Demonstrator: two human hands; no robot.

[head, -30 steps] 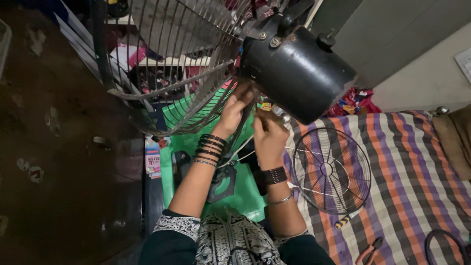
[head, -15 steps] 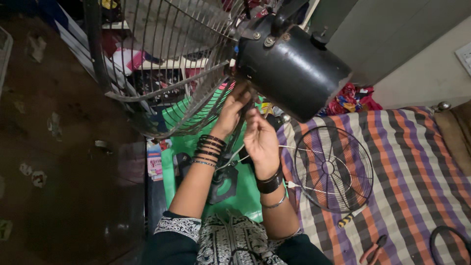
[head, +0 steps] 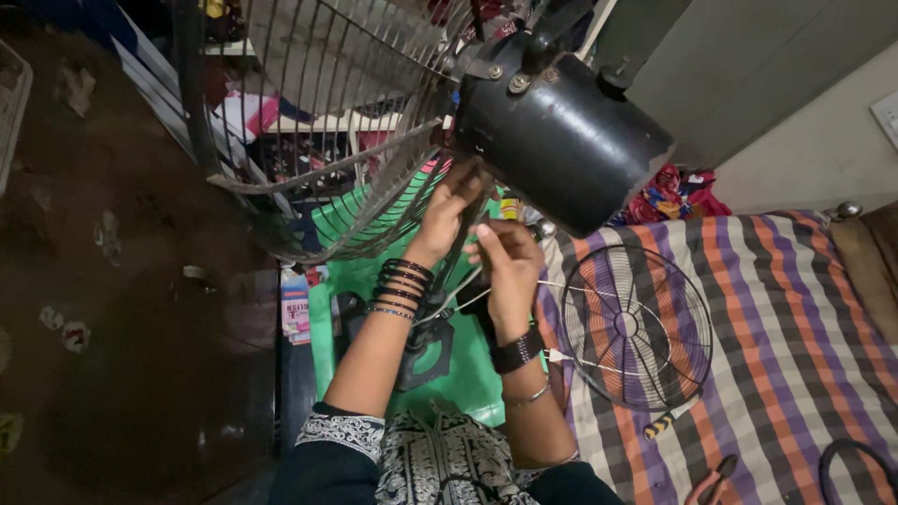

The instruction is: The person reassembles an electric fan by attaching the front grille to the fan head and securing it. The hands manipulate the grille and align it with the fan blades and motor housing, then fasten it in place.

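Apparently both hands, left hand and right hand, pinch white wire.

just one head-worn cam here, looking steeply down, really close on the fan motor with the floor and bed below

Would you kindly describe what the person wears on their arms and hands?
Both forearms are bare below short dark sleeves edged with a white patterned band. The left hand has a stack of dark bangles at its wrist. The right hand has a black watch and, lower down the forearm, a thin silver bangle. No gloves.
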